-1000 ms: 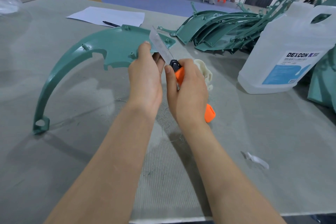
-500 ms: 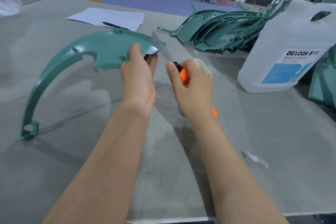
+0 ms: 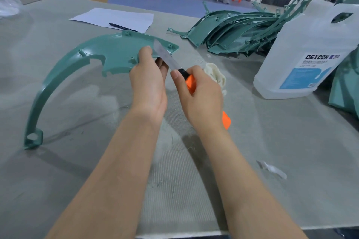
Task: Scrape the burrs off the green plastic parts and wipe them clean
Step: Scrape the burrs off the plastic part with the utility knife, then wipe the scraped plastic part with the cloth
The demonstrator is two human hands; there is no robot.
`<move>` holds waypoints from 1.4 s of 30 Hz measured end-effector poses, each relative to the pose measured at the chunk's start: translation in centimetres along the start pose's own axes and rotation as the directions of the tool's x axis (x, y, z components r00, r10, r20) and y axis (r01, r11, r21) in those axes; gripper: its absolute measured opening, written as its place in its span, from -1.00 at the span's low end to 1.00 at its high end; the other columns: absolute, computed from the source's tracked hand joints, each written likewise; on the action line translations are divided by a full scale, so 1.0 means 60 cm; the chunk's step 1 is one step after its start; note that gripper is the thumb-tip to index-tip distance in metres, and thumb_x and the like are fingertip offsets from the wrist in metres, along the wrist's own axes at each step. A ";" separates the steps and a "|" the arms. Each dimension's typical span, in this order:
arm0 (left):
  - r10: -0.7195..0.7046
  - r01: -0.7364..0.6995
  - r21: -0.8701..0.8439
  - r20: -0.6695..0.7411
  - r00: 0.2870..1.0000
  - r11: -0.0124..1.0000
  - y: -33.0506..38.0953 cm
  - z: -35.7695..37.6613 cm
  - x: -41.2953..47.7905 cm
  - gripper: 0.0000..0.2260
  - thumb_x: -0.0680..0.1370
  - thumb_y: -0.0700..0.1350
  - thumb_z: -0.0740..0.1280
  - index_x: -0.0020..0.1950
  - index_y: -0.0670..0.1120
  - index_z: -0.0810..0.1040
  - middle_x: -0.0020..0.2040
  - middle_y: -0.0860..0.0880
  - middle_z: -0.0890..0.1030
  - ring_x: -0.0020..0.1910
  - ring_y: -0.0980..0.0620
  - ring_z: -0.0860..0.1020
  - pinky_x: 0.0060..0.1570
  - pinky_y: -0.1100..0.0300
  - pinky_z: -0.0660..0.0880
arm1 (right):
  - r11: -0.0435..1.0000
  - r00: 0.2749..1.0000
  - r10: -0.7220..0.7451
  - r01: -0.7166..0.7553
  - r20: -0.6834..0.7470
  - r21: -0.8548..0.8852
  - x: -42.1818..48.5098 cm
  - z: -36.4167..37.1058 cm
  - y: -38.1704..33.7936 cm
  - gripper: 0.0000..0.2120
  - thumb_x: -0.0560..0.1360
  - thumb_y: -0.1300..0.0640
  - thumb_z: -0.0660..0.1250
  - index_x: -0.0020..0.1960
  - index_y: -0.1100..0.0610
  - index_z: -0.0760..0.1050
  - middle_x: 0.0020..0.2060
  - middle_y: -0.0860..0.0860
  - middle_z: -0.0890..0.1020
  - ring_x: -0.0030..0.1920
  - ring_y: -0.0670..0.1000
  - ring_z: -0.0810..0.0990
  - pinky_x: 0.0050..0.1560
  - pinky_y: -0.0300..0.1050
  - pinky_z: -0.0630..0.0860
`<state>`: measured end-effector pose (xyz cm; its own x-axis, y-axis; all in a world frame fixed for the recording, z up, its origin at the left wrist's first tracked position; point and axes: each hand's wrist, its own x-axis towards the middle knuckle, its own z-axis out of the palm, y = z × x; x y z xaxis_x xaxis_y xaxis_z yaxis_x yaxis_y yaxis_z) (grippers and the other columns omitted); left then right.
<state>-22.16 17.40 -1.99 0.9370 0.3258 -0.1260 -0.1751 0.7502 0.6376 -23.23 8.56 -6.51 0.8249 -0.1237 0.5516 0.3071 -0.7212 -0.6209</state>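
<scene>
Head view, held part: the green plastic part (image 3: 114, 48), a long curved arc, is gripped at its wide right end by the left hand (image 3: 148, 81); its far-left tip with the round hole rests on the surface (image 3: 291, 141).
Head view, left fingers: the thumb is laid on top of the part and the fingers are curled under it, clamped on its edge.
Head view, right fingers: the right hand (image 3: 200, 95) is wrapped round the orange handle of the utility knife (image 3: 189, 81), with a white cloth (image 3: 215, 73) bunched behind the hand.
Head view, blade: the long bare blade is laid across the part's right end, just beside the left thumb.
Risk, cut: the left thumb is likely to be nicked if the blade slips off the edge toward it, since the two are almost touching.
Risk, gouge: the painted face may be scored if the blade is tilted too steeply or pressed too hard.
Risk, flex: the thin arc is supported only at two ends, so it may spring or twist under the stroke and throw the blade off line.
Risk, blade: so much extended blade may bend or snap under side load.
Hidden, burr: no burr can be made out at this scale.
Hidden, contact: whether the blade edge actually touches the plastic cannot be told.
Hidden, underside: the left fingers beneath the part are mostly covered.
Hidden, cloth: how the cloth is held is concealed by the right hand.
Cut off, far right: the stack of green parts (image 3: 237, 29) and the white jug (image 3: 310, 52) overlap; further green parts are cropped at the frame edge.
</scene>
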 end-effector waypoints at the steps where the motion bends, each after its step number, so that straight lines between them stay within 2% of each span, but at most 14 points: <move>1: -0.005 0.005 0.001 0.002 1.000 1.000 0.000 0.000 -0.001 -0.80 0.60 -0.21 0.17 -0.20 -0.16 0.47 -0.42 0.04 0.54 -0.31 0.13 0.58 -0.16 0.32 0.56 | 1.000 1.000 0.002 -0.002 -0.006 -0.009 0.000 0.001 0.000 -0.66 0.56 -0.21 0.22 -0.14 0.05 0.39 -0.37 -0.10 0.42 -0.27 -0.03 0.40 -0.30 -0.10 0.19; 6: 0.026 -0.026 -0.011 -0.011 1.000 1.000 -0.001 0.002 -0.003 -0.80 0.61 -0.21 0.16 -0.17 -0.14 0.50 -0.26 0.00 0.58 -0.16 0.10 0.60 0.03 0.28 0.57 | 0.998 0.995 0.057 -0.056 -0.085 0.015 0.005 -0.002 0.006 -0.65 0.57 -0.19 0.21 -0.14 0.10 0.41 -0.35 -0.10 0.41 -0.24 -0.08 0.34 -0.27 -0.07 0.26; 8: 0.047 -0.047 -0.021 -0.021 0.999 0.999 0.001 0.002 -0.003 -0.80 0.61 -0.21 0.16 -0.15 -0.12 0.52 -0.20 0.01 0.60 -0.12 0.09 0.61 0.10 0.24 0.56 | 0.993 0.986 0.117 -0.117 -0.115 0.006 0.013 -0.010 0.015 -0.65 0.58 -0.21 0.18 -0.12 0.08 0.41 -0.30 -0.06 0.48 -0.16 -0.03 0.43 -0.21 -0.05 0.31; 10: 0.049 -0.049 -0.023 -0.021 0.999 0.999 0.001 0.001 -0.002 -0.81 0.61 -0.22 0.16 -0.13 -0.13 0.52 -0.19 0.01 0.61 -0.12 0.09 0.62 0.11 0.23 0.56 | 0.987 0.981 0.159 -0.160 -0.115 -0.004 0.018 -0.017 0.023 -0.64 0.58 -0.22 0.17 -0.08 0.09 0.43 -0.25 -0.02 0.53 -0.10 0.07 0.50 -0.19 -0.04 0.36; 15: 0.033 -0.034 -0.009 -0.017 0.999 0.999 -0.001 0.002 -0.002 -0.80 0.62 -0.23 0.15 -0.14 -0.14 0.51 -0.19 -0.01 0.61 -0.08 0.05 0.61 0.11 0.21 0.56 | 0.968 0.969 0.242 -0.237 -0.047 0.086 0.023 -0.030 0.014 -0.69 0.49 -0.27 0.30 -0.08 -0.04 0.36 -0.31 -0.10 0.49 -0.17 0.07 0.55 -0.20 -0.03 0.46; 18: 0.010 -0.011 0.039 0.006 1.000 0.999 -0.007 0.004 -0.003 -0.78 0.62 -0.22 0.15 -0.17 -0.13 0.51 -0.32 0.05 0.64 -0.22 0.15 0.63 0.05 0.28 0.57 | 0.936 0.966 0.257 -0.253 0.012 0.244 0.025 -0.038 0.001 -0.75 0.44 -0.12 0.43 -0.07 -0.01 0.44 -0.26 -0.03 0.57 -0.22 0.06 0.57 -0.11 0.09 0.56; 21: 0.006 -0.012 0.122 0.048 0.999 0.992 -0.022 0.005 -0.005 -0.74 0.62 -0.21 0.14 -0.21 -0.12 0.52 -0.44 0.12 0.63 -0.37 0.24 0.61 -0.13 0.35 0.57 | 0.931 0.975 0.221 -0.221 0.034 0.292 0.027 -0.037 -0.010 -0.90 0.45 0.02 0.44 -0.17 0.00 0.53 -0.27 -0.01 0.62 -0.21 0.01 0.59 -0.12 -0.03 0.53; 23: 0.012 -0.025 0.203 0.062 0.998 0.979 -0.032 0.004 -0.005 -0.74 0.62 -0.19 0.15 -0.22 -0.12 0.54 -0.41 0.11 0.63 -0.36 0.24 0.61 -0.21 0.34 0.55 | 0.920 0.978 0.204 -0.208 0.045 0.331 0.025 -0.036 -0.015 -0.91 0.46 0.09 0.43 -0.17 -0.01 0.53 -0.33 -0.07 0.59 -0.27 -0.06 0.53 -0.16 -0.13 0.48; 27: 0.019 -0.043 0.251 0.098 0.995 0.967 -0.044 0.003 -0.005 -0.78 0.61 -0.19 0.15 -0.06 -0.18 0.58 -0.15 0.00 0.68 -0.22 0.20 0.64 -0.21 0.38 0.54 | 0.918 0.980 0.199 -0.190 0.009 0.349 0.024 -0.039 -0.014 -0.94 0.48 0.14 0.41 -0.13 0.03 0.54 -0.26 -0.02 0.61 -0.18 0.06 0.59 -0.04 0.04 0.55; 29: 0.032 -0.064 0.290 0.113 0.993 0.955 -0.047 0.002 -0.006 -0.76 0.61 -0.18 0.16 -0.13 -0.14 0.58 -0.22 0.05 0.67 -0.20 0.21 0.64 -0.25 0.41 0.51 | 0.937 0.982 0.188 -0.172 -0.023 0.305 0.025 -0.040 -0.011 -0.96 0.48 0.14 0.40 -0.10 0.11 0.58 -0.24 0.01 0.62 -0.18 0.05 0.57 -0.05 0.02 0.53; 33: 0.101 -0.144 0.395 0.129 0.987 0.907 -0.055 -0.001 -0.005 -0.80 0.61 -0.11 0.17 0.04 -0.12 0.57 -0.03 0.02 0.65 0.04 0.05 0.62 0.03 0.24 0.50 | 0.952 0.982 0.181 -0.163 -0.047 0.259 0.024 -0.039 -0.008 -0.91 0.50 0.14 0.36 -0.18 0.12 0.53 -0.26 0.05 0.60 -0.24 0.01 0.48 -0.19 -0.13 0.40; 36: 0.144 -0.200 0.419 0.162 0.976 0.886 -0.058 -0.002 -0.005 -0.75 0.61 -0.10 0.17 0.17 -0.16 0.55 0.07 -0.01 0.64 0.12 0.02 0.59 0.21 0.14 0.47 | 0.963 0.985 0.164 -0.149 -0.047 0.222 0.023 -0.038 -0.007 -0.87 0.50 0.15 0.35 -0.23 0.10 0.50 -0.27 0.08 0.60 -0.23 0.05 0.49 -0.19 -0.08 0.41; 38: 0.167 -0.239 0.435 0.197 0.966 0.868 -0.058 -0.002 -0.007 -0.80 0.59 -0.09 0.17 0.03 -0.10 0.57 -0.05 0.03 0.64 0.05 0.03 0.61 0.18 0.12 0.49 | 0.966 0.988 0.147 -0.133 -0.045 0.221 0.023 -0.039 -0.006 -0.86 0.48 0.16 0.36 -0.25 0.08 0.48 -0.29 0.07 0.58 -0.24 0.05 0.47 -0.19 -0.08 0.39; 42: 0.203 -0.298 0.441 0.249 0.947 0.846 -0.060 -0.002 -0.008 -0.86 0.52 -0.06 0.18 -0.21 0.05 0.49 -0.23 0.12 0.57 -0.08 0.07 0.57 0.13 0.07 0.52 | 0.949 0.978 0.195 -0.170 -0.071 0.265 0.027 -0.047 0.000 -0.76 0.43 0.21 0.34 -0.34 -0.01 0.37 -0.48 -0.11 0.44 -0.39 -0.12 0.36 -0.33 -0.27 0.31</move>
<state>-22.00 14.63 -4.35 0.9269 0.3177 0.1996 -0.2939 0.2841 0.9126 -23.23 6.43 -4.04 0.8331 -0.3100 0.4581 0.2770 -0.4829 -0.8307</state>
